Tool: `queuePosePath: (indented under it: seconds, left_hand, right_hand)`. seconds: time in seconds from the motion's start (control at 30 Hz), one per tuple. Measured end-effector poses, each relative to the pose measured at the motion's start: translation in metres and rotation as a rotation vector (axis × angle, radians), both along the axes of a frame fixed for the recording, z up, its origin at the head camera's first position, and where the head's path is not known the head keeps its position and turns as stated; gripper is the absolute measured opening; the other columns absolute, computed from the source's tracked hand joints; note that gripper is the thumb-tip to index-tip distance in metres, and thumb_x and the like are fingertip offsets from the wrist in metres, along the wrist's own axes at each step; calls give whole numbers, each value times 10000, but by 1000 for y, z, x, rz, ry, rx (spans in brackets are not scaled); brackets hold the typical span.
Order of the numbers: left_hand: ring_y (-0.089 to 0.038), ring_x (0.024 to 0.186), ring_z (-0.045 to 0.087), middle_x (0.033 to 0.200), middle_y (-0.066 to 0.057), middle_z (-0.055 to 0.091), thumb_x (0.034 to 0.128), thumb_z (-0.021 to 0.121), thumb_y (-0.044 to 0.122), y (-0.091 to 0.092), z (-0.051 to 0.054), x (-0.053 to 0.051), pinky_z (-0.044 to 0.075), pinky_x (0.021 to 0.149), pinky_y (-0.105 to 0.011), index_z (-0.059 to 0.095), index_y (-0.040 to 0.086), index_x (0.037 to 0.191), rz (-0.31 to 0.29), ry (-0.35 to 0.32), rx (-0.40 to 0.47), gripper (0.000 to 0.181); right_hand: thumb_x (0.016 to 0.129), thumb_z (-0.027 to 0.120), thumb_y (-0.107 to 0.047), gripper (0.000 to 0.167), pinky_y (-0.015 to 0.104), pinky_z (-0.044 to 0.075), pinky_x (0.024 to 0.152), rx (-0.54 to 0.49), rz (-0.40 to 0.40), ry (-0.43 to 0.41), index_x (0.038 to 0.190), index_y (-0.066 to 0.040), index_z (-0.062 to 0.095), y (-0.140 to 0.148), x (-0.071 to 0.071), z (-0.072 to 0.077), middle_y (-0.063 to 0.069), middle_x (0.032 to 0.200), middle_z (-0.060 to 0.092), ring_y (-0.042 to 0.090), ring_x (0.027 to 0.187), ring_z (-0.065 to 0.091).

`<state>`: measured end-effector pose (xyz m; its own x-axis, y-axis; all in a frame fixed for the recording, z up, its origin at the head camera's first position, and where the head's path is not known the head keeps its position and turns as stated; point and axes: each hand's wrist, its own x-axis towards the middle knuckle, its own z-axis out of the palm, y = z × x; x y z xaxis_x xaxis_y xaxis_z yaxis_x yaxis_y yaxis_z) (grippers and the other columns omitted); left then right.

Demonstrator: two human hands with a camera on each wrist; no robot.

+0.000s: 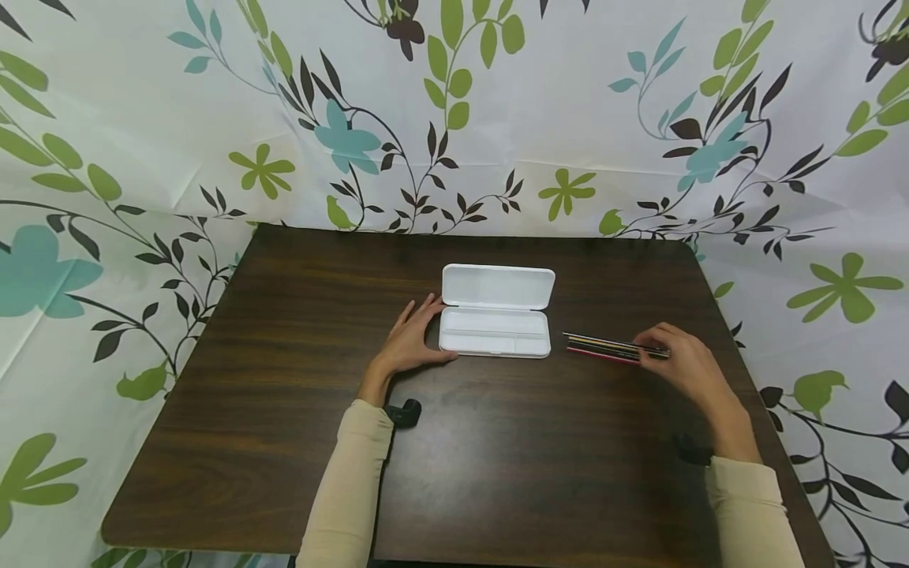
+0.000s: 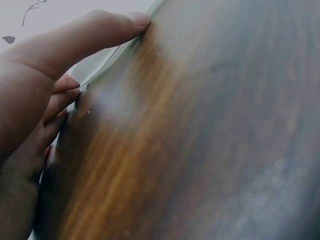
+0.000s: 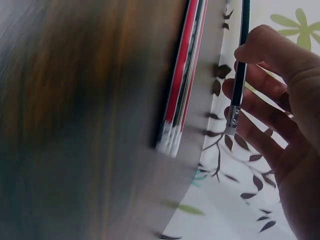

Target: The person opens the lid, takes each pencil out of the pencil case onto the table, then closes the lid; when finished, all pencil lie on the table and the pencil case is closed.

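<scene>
A white pencil case [image 1: 499, 287] lies on the table with its lid folded back; its lower tray has a divider and I see nothing in it. My left hand [image 1: 408, 345] holds the case by its left end, thumb at the front corner and fingers along the side and back. To the right of the case, my right hand [image 1: 687, 367] pinches a dark pencil [image 3: 244, 22] near its eraser end. In the right wrist view that pencil is raised apart from several other pencils [image 3: 176, 90], red and dark, lying side by side on the table.
The dark wood-grain table [image 1: 497, 473] has its right edge close to my right hand. A white cloth with leaf and flower prints [image 1: 568, 95] hangs behind the table and shows at both sides.
</scene>
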<state>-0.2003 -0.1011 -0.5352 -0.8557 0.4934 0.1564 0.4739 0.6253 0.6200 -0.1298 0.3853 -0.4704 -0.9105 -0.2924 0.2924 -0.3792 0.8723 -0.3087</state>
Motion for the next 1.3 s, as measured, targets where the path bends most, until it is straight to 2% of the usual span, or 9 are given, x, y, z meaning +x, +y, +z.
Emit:
queuePosePath:
  seconds: [0.53, 0.87, 1.13, 1.3]
  left_hand:
    - [-205, 1478, 139, 1590, -2, 258, 718, 814, 557, -1, 0, -1, -2, 1184, -419, 386, 147, 1492, 5, -18, -10, 975]
    - [-188, 1478, 129, 1588, 0, 261, 717, 800, 586, 1, -1, -1, -5, 1184, -407, 378, 154, 1499, 8, -24, -22, 988]
    - [-186, 1478, 131, 1587, 0, 262, 721, 796, 588, 1, -2, -2, -7, 1185, -404, 378, 155, 1497, 9, -23, -26, 982]
    - [-184, 1478, 131, 1588, 5, 259, 722, 791, 595, 0, -1, -2, -9, 1184, -402, 376, 153, 1500, 10, -30, -20, 986]
  right_hand:
    - [740, 811, -4, 237, 509, 484, 672, 6, -84, -52, 929, -108, 714, 25, 8, -7, 37, 919, 646, 280, 821, 643]
    - [737, 810, 7, 236, 503, 465, 665, -8, -61, -49, 929, -97, 722, 24, 7, -10, 62, 902, 653, 284, 811, 630]
    - [765, 799, -12, 239, 572, 467, 769, -14, -77, -80, 979, -84, 722, 24, 6, -11, 107, 1008, 661, 349, 933, 620]
    - [753, 805, -9, 248, 553, 473, 729, -11, -56, -29, 972, -91, 723, 22, 6, -11, 97, 982, 663, 335, 897, 624]
